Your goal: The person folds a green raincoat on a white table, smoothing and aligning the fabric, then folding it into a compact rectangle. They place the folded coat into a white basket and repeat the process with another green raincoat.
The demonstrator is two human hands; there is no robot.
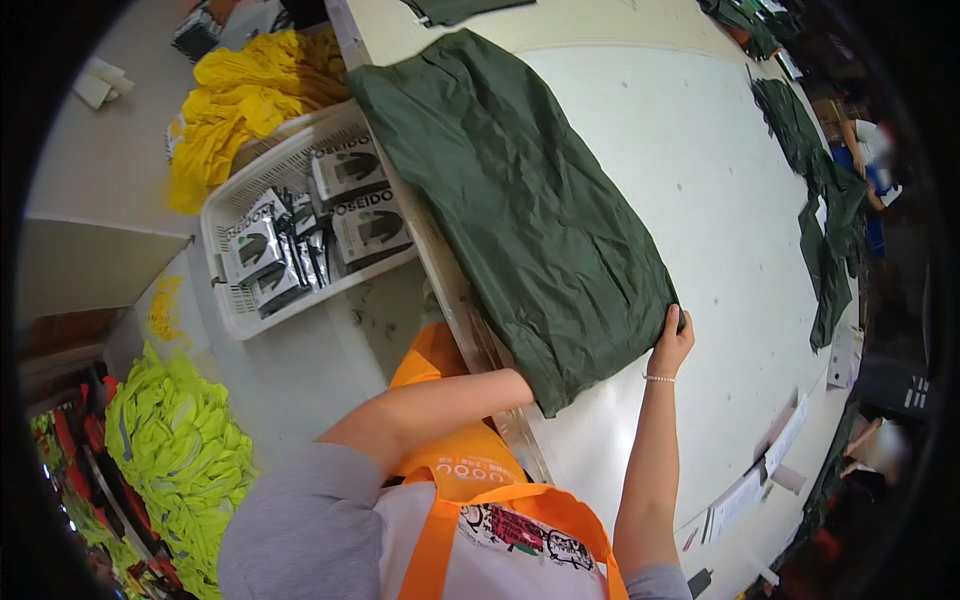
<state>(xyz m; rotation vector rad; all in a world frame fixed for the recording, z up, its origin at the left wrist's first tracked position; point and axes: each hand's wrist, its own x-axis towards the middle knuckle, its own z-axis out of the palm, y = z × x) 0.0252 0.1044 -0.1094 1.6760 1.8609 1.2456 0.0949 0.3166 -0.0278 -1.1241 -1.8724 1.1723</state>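
Observation:
A dark green piece of thin, shiny fabric (520, 200), seemingly a folded rain garment, lies lengthwise on the white table and is creased along its whole length. At its near right corner my right hand (672, 340) grips the edge, thumb on top and the other fingers mostly tucked out of sight. My left forearm (440, 410) reaches to the near left corner of the fabric. Beyond the wrist my left hand disappears under or inside the cloth, so its fingers are hidden.
Left of the table, a white plastic basket (232, 312) holds several flat printed packages (370, 228). Yellow fabric (250, 95) is heaped behind it; neon-yellow garments (180, 460) lie lower left. More dark green cloth (825, 210) and papers (735, 505) are on the right. Other people stand beyond the right edge.

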